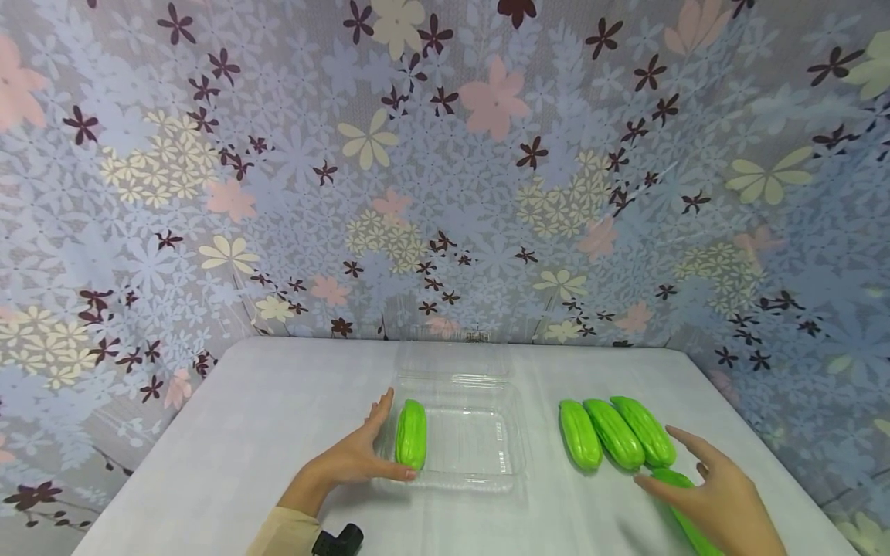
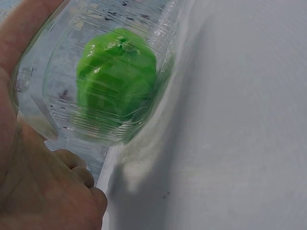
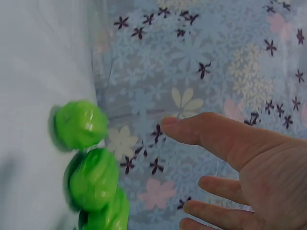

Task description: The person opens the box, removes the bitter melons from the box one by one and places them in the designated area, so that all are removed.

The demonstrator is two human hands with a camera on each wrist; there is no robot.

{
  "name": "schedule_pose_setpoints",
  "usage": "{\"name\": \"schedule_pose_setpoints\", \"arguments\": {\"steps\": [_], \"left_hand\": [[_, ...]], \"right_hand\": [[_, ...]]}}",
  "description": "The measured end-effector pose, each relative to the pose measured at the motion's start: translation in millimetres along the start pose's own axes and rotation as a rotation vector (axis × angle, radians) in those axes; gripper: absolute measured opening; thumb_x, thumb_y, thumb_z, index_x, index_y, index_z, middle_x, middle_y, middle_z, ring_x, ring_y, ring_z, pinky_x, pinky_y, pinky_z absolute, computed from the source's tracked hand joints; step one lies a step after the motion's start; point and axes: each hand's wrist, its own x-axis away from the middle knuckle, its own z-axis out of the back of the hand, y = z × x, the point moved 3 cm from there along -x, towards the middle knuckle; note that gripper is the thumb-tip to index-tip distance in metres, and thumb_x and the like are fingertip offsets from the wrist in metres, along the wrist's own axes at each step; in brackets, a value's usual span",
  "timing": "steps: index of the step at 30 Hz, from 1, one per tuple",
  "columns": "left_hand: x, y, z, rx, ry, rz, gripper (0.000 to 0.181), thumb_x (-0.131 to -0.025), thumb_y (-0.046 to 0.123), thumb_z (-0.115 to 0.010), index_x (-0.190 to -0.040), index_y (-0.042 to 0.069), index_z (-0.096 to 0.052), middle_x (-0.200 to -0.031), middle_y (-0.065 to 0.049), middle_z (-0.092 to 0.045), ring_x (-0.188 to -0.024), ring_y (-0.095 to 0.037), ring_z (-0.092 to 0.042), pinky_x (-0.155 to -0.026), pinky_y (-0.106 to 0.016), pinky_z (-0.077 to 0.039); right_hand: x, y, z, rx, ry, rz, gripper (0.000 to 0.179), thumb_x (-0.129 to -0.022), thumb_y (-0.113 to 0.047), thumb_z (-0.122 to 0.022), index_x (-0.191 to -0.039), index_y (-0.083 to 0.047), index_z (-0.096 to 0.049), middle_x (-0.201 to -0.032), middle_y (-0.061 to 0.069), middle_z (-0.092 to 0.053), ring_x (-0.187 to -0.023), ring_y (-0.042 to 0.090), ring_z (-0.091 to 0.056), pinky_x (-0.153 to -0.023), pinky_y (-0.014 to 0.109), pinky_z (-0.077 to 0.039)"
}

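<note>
A clear plastic clamshell container [image 1: 473,480] lies on the table with its lid folded back. My left hand [image 1: 354,455] holds it by its left side, fingers along the side and thumb across the front corner. Inside, at the left, lies one glossy green ridged toy cucumber [image 1: 411,434]; the left wrist view shows this cucumber [image 2: 116,76] through the clear wall. At the right, my right hand [image 1: 723,498] is held with thumb and fingers apart, overlapping the nearest cucumber [image 1: 684,513]. The right wrist view shows nothing between the fingers of my hand [image 3: 268,191].
Three more green cucumbers [image 1: 613,434] lie side by side, right of the container. The table [image 1: 278,401] has a white cover and ends at a flower-patterned curtain [image 1: 445,193]. A black strapped device [image 1: 338,540] sits on the left wrist.
</note>
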Motion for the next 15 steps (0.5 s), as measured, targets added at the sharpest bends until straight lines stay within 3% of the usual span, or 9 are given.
{"name": "schedule_pose_setpoints", "arguments": {"steps": [5,15], "left_hand": [[1.3,0.1,-0.1,0.011,-0.006,0.004,0.135,-0.070,0.032,-0.094,-0.163,0.021,0.003,-0.166,-0.020,0.010,-0.149,-0.041,0.012,-0.112,-0.072,-0.001],[1.1,0.2,0.0,0.013,-0.008,-0.002,0.135,-0.071,0.032,-0.094,-0.163,0.021,0.003,-0.166,-0.019,0.010,-0.150,-0.040,0.012,-0.112,-0.071,0.000]], "right_hand": [[-4.1,-24.3,-4.1,-0.060,0.017,0.049,0.115,-0.075,-0.066,-0.078,-0.152,0.006,-0.033,-0.150,0.040,-0.030,-0.128,0.061,-0.038,-0.096,0.063,-0.046],[-6.9,-59.1,-20.4,-0.145,0.033,0.174,0.103,-0.077,-0.053,-0.085,-0.151,0.002,-0.039,-0.151,0.034,-0.035,-0.134,0.054,-0.039,-0.100,0.058,-0.046]]}}
